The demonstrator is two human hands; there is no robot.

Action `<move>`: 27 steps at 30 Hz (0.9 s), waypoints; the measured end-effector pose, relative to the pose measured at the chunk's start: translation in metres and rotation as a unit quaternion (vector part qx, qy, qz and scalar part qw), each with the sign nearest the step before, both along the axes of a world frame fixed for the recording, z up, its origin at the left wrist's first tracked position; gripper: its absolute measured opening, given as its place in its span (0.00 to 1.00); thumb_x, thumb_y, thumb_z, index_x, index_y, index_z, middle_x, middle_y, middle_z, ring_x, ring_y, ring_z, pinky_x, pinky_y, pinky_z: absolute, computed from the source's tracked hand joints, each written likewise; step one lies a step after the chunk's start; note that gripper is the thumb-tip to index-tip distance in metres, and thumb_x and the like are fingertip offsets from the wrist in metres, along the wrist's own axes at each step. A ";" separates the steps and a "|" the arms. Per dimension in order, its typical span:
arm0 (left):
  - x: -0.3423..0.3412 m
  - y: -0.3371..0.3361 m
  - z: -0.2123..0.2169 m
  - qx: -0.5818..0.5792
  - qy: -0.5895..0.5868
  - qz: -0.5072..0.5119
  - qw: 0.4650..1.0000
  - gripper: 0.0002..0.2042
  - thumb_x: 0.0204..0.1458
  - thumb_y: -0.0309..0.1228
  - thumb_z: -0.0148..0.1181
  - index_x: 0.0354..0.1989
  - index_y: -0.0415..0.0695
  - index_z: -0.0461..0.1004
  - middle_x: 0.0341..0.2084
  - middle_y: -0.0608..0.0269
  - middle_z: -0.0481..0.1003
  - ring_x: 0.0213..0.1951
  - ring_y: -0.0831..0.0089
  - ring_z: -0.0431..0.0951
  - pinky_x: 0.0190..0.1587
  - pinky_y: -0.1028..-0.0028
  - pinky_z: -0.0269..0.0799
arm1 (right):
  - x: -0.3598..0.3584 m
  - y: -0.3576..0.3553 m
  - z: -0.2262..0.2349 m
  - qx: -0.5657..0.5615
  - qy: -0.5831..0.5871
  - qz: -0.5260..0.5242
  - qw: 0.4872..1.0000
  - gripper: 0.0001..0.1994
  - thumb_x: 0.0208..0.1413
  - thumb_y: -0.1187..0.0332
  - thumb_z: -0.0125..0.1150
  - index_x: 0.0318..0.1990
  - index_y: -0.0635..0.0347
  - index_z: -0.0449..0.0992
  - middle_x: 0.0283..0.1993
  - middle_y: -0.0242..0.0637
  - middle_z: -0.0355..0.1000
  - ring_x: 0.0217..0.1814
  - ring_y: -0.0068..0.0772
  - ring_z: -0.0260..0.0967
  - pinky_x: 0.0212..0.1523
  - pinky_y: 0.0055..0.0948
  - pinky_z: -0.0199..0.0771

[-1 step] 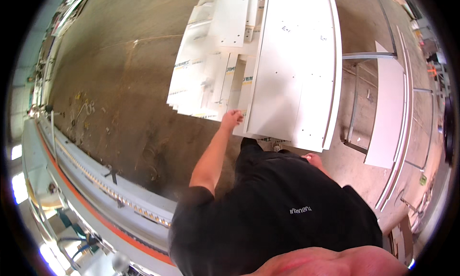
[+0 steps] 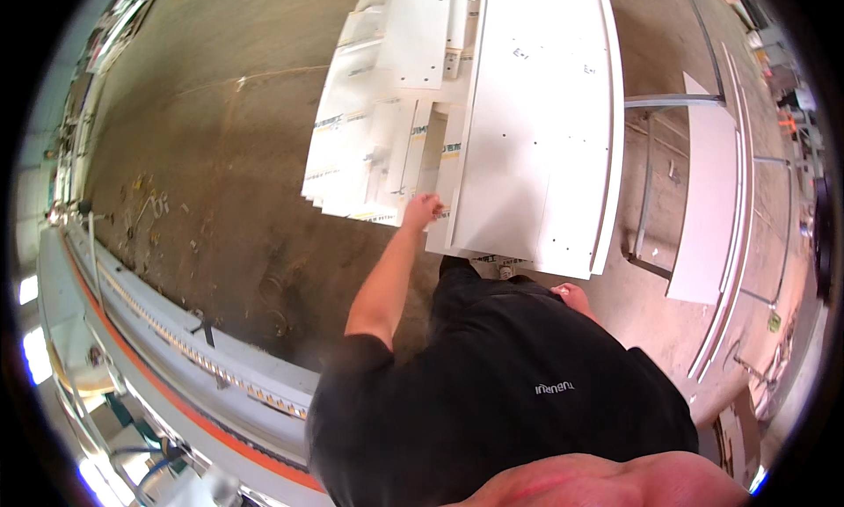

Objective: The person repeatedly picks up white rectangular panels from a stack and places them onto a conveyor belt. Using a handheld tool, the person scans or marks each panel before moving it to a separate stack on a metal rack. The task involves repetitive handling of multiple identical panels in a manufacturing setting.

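- While the bare left hand [image 2: 424,210] sits mid-frame with fingers bent, its grip is unclear: can't tell if it pinches anything. It overlaps the lower edge of the stack of white flat panels with printed film [image 2: 356,160], left of the large white rectangular panel with small dark holes [image 2: 527,111]. Contact unclear.
- Bare right hand [image 2: 571,296]: right of centre, at the waist of the black short-sleeved shirt [image 2: 519,384], just below the large panel's lower edge near its lower right corner. Partly hidden by the shirt; can't tell what its grip has.
- Large panel: runs from upper centre down to mid-frame, long sides roughly vertical, dark handwritten marks near the top, shadow over its lower left part. Lies flat.
- Stack: left of the large panel, sheets overlapping unevenly, stepped at the lower left corner.
- Smaller white rectangular panel with dark holes [image 2: 413,32]: top centre, on the stack.
- Right of frame: grey metal bar frame [image 2: 673,101], with a long pale flat board [image 2: 708,208] beside it, upright in the frame.
- Lower left: long grey machine with an orange-red stripe [image 2: 264,366], running diagonally.
- Brown concrete floor [image 2: 211,111]: upper left, small scraps scattered farther down.
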State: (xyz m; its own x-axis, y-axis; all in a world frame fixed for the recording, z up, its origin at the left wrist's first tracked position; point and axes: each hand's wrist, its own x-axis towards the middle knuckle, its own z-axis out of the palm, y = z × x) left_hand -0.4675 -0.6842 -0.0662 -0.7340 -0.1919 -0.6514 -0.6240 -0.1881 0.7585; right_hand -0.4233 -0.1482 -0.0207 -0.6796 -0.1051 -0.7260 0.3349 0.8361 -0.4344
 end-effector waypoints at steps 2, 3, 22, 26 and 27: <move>-0.074 -0.028 -0.008 0.061 -0.007 0.051 0.997 0.10 0.58 0.38 0.62 0.39 0.44 0.77 0.31 0.64 0.80 0.32 0.74 0.80 0.36 0.71 0.76 | 0.023 -0.019 0.020 -0.002 0.007 -0.063 0.998 0.22 0.54 0.46 0.66 0.41 0.57 0.84 0.39 0.45 0.82 0.43 0.43 0.80 0.48 0.39 0.77; -0.112 -0.044 -0.014 0.041 -0.007 0.045 0.998 0.10 0.59 0.40 0.60 0.36 0.47 0.78 0.29 0.65 0.80 0.31 0.75 0.79 0.36 0.72 0.76 | 0.033 -0.030 0.031 0.003 0.014 -0.081 0.997 0.22 0.55 0.47 0.65 0.42 0.57 0.84 0.39 0.45 0.81 0.43 0.43 0.80 0.48 0.38 0.77; -0.319 -0.108 -0.101 0.193 0.072 0.368 0.907 0.09 0.62 0.30 0.62 0.47 0.45 0.71 0.35 0.63 0.78 0.30 0.72 0.78 0.34 0.67 0.86 | 0.117 -0.070 0.097 0.054 -0.037 -0.266 0.962 0.16 0.58 0.57 0.67 0.44 0.61 0.83 0.37 0.37 0.82 0.41 0.29 0.79 0.45 0.31 0.77; -0.228 -0.068 -0.080 0.208 0.078 0.348 0.911 0.08 0.61 0.30 0.63 0.46 0.46 0.72 0.35 0.64 0.78 0.29 0.72 0.79 0.31 0.68 0.84 | 0.115 -0.063 0.088 0.047 -0.035 -0.249 0.967 0.17 0.57 0.54 0.67 0.43 0.60 0.83 0.37 0.38 0.82 0.40 0.31 0.80 0.45 0.32 0.77; -0.197 -0.063 -0.080 0.220 0.085 0.350 0.906 0.08 0.61 0.30 0.64 0.45 0.46 0.72 0.35 0.64 0.79 0.29 0.71 0.79 0.31 0.68 0.83 | 0.107 -0.057 0.084 0.049 -0.035 -0.233 0.971 0.18 0.57 0.53 0.67 0.43 0.59 0.83 0.37 0.38 0.82 0.40 0.32 0.80 0.45 0.32 0.77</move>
